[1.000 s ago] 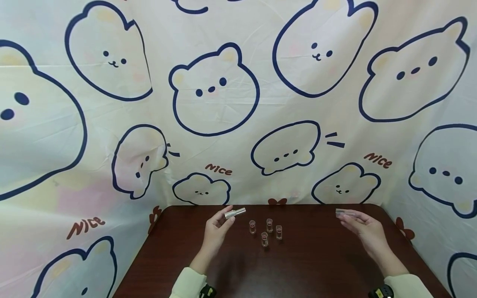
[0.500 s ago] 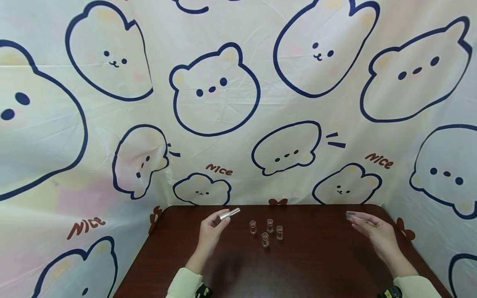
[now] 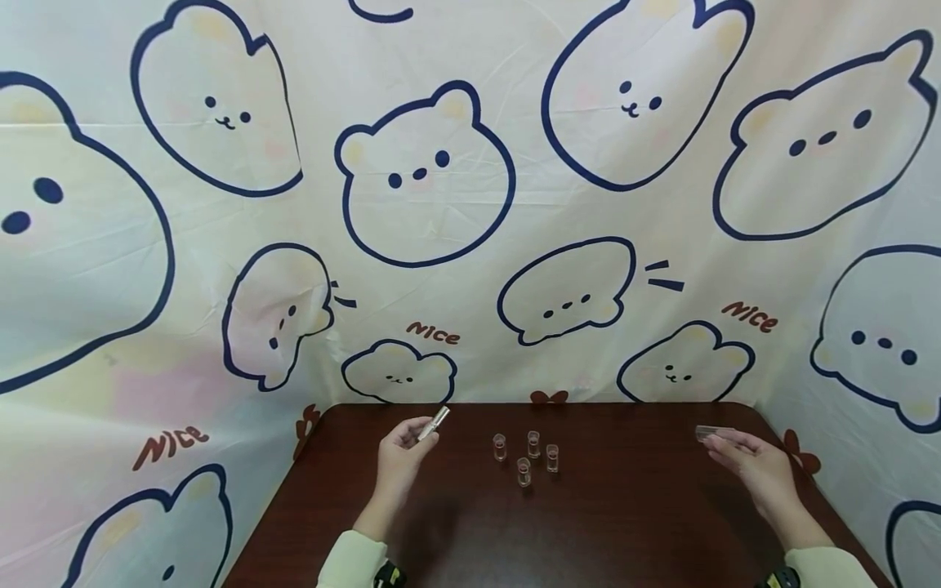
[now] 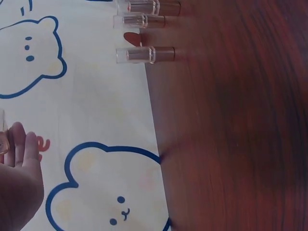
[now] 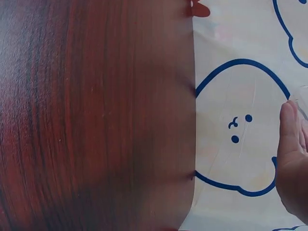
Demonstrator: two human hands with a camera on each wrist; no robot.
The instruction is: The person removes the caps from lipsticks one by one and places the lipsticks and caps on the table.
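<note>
My left hand (image 3: 400, 457) pinches a small shiny lipstick tube (image 3: 435, 422) between thumb and fingers, its free end pointing up and away. Over the right side of the table, my right hand (image 3: 760, 469) holds a small clear cap (image 3: 706, 432) by its end. Several clear-capped lipstick tubes (image 3: 524, 472) stand upright in a loose group between the hands, nearer the left one. In the left wrist view, three of these tubes (image 4: 151, 54) show clear tops over darker bases. Only part of the clear cap (image 5: 303, 98) shows at the right wrist view's edge.
The dark brown wooden table (image 3: 603, 514) has rounded far corners. A pale cloth (image 3: 470, 310) printed with bear outlines hangs behind it and along both sides.
Both hands have drawn apart, the left going left and slightly down with the lipstick tube tilting steeper, the right going right with the clear cap. The standing tubes stay put.
</note>
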